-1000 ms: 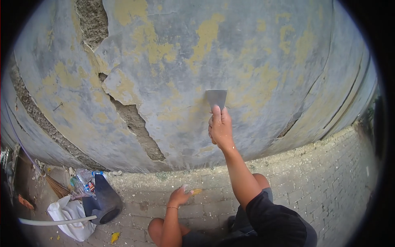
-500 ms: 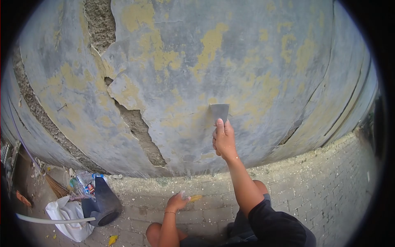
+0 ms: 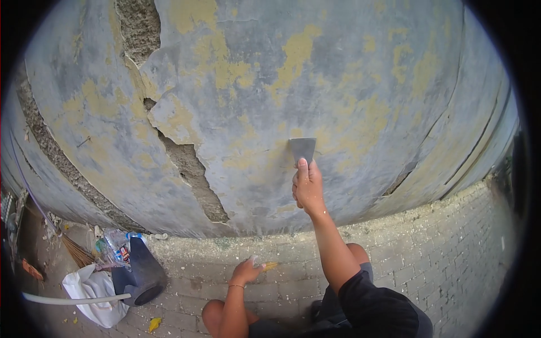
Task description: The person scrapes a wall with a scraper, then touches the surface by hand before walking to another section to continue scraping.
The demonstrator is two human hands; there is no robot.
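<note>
My right hand [image 3: 308, 186] is closed around the handle of a putty knife [image 3: 304, 147], thumb along its near side. The knife's flat grey blade points up and its edge is at the wall [image 3: 242, 112], among patches of yellowish paint on grey plaster. Lower down, my left hand [image 3: 245, 272] hangs in front of my knee over the paving, fingers loosely apart with pale dust on them and nothing visibly gripped. A yellow leaf [image 3: 271, 265] shows just beyond its fingertips.
Broken channels [image 3: 194, 174] expose rough masonry on the left of the wall. At lower left are a dark bucket-like container [image 3: 143, 273], a white sack [image 3: 93, 298], plastic litter [image 3: 117, 245], a broom [image 3: 77, 252] and a pale pipe [image 3: 73, 301]. Chips dot the brick paving [image 3: 406, 276].
The view has shifted slightly, so the wall's marks sit a little higher and to the right. The putty knife is still against nearly the same spot, its blade a little more upright.
</note>
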